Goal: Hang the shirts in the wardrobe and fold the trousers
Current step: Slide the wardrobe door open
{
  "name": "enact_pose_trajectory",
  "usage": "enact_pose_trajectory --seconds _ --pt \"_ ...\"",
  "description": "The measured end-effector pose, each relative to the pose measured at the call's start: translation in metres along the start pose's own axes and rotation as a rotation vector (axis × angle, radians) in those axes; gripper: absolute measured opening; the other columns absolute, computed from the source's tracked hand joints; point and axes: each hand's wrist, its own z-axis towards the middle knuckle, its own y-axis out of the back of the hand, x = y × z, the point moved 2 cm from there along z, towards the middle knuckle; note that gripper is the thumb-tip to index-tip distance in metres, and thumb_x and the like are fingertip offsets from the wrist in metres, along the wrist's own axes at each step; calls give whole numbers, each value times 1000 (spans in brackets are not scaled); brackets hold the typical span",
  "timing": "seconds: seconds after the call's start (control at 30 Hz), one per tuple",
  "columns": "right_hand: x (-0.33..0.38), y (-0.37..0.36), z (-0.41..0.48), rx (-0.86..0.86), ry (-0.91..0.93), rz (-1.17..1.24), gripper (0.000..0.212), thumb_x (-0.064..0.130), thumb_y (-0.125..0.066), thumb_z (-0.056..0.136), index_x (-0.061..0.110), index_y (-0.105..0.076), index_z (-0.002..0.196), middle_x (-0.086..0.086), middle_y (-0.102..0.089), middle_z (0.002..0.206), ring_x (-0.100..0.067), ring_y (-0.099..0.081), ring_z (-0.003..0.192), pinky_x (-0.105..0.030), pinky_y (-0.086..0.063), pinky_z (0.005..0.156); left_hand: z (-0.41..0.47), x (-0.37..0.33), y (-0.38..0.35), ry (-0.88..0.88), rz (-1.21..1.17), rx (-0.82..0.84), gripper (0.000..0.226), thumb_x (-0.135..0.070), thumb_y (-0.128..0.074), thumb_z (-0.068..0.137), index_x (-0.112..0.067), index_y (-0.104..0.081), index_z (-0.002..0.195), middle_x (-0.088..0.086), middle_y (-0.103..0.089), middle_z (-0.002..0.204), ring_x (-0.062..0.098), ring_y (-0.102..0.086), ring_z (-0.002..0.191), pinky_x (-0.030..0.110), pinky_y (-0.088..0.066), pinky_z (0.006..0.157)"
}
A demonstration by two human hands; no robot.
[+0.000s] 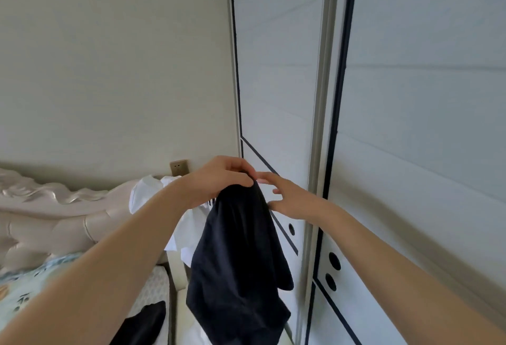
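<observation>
My left hand [219, 180] grips the top of a dark navy garment [241, 268], which hangs down in front of me; whether it is a shirt or trousers I cannot tell. My right hand [290, 199] is beside the garment's top edge with fingers spread and straight, its fingertips close to the cloth. Both hands are held up just in front of the wardrobe's white sliding doors [276, 84], which stand closed. A white garment [153, 194] hangs or lies behind the navy one, partly hidden by it.
A bed with a tufted cream headboard [49, 221] and patterned bedding [32, 284] is at the lower left. Another dark garment [142, 322] lies near the bed's edge. A wall socket [179, 168] sits on the beige wall. The second wardrobe door [427, 125] fills the right.
</observation>
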Motion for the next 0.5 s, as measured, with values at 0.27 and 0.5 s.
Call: enact_pose_trajectory --seconds 0.27,0.5 --pt "-16 -23 -56 90 -200 -15 28 41 -60 90 20 -57 107 -7 -69 100 -18 -59 86 -35 -48 80 -26 17 -10 -38 231 163 14 -1 -66 86 -13 -70 92 -10 -71 87 4 -65 84 13 -45 75" --pt "-11 -11 -103 -39 -207 -117 29 43 -70 84 28 -59 107 7 -63 108 -6 -62 95 -21 -49 78 -40 34 -16 -14 613 285 38 -20 -77 77 -31 -66 112 -9 -69 93 5 -65 89 18 -49 84"
